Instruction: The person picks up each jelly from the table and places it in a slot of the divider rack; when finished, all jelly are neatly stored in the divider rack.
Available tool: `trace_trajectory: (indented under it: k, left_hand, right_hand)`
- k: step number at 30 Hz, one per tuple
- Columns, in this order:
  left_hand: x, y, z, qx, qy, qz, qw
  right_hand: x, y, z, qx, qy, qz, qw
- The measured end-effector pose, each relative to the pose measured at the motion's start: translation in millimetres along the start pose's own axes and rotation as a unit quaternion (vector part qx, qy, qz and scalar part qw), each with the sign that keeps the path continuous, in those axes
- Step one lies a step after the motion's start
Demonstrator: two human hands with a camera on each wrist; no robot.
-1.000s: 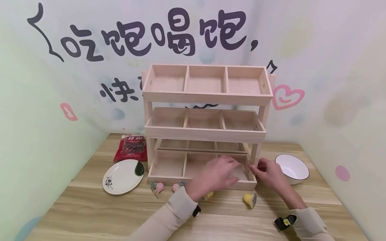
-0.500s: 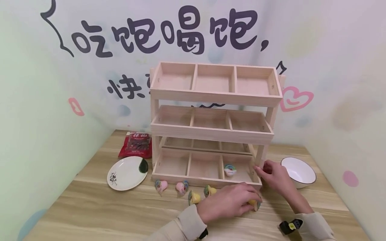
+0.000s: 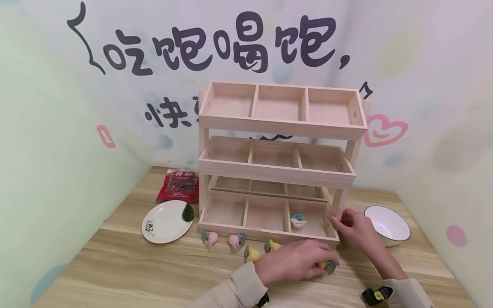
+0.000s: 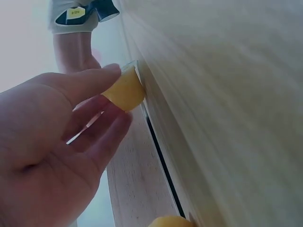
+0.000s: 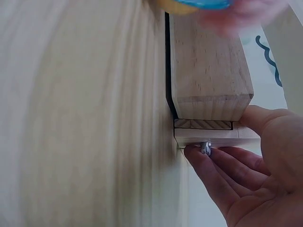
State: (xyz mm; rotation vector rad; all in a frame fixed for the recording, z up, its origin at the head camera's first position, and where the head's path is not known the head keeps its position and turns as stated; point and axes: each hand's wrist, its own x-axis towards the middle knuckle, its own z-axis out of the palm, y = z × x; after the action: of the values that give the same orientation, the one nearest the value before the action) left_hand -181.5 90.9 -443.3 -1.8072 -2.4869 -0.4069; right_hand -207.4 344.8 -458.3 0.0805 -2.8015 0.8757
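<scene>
A three-tier wooden rack (image 3: 277,127), each tier split into compartments, stands in the middle of the head view. My left hand (image 3: 294,261) is low in front of its bottom tier, pinching a yellow jelly cup (image 4: 127,91) between thumb and fingers at the tabletop. With thumb and fingers on either side, my right hand (image 3: 360,231) holds the lower right end of the rack, close to a metal bolt (image 5: 205,148). One jelly cup (image 3: 298,220), its printed lid facing out, lies in the bottom tier's right compartment.
Two pink jelly cups (image 3: 209,238) and two yellow jelly cups (image 3: 252,254) lie along the rack's front. To the left are a white plate (image 3: 165,224) and a red food packet (image 3: 179,186). A white bowl (image 3: 389,222) stands behind my right hand.
My left hand has come down from the bottom right compartment, where a jelly cup now lies, to the yellow cup on the table. The right hand stays on the rack; the head view shifts slightly.
</scene>
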Motion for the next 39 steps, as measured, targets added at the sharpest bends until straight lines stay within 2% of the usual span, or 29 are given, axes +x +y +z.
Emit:
trace_trajectory:
  k: [6, 10, 21, 27, 33, 39]
  left_hand:
    - [2.3, -2.9, 0.0, -0.005, -0.02, 0.009, 0.9997]
    - [2.3, -5.7, -0.5, -0.01, -0.02, -0.003, 0.9997]
    - [-0.6, -13.3, 0.0, -0.066, -0.003, -0.055, 0.9963]
    - [-3.3, -15.2, -5.1, -0.087, -0.015, -0.053, 0.9947]
    - [-3.4, -14.4, -7.6, -0.08, -0.022, -0.053, 0.9951]
    - [-3.5, -11.9, -6.4, -0.044, -0.023, -0.046, 0.9977]
  right_hand:
    - [0.3, 0.6, 0.3, 0.003, -0.003, 0.003, 1.0]
    - [0.4, 0.1, 0.5, 0.006, -0.007, 0.008, 0.9999]
    - [2.1, -1.3, -0.3, 0.003, -0.009, 0.013, 0.9999]
    - [2.6, -2.8, -0.9, 0.006, -0.014, 0.014, 0.9998]
    - [2.4, -1.4, -0.2, 0.005, -0.015, 0.018, 0.9997]
    - [1.2, -0.3, -0.9, 0.003, -0.015, 0.018, 0.9997]
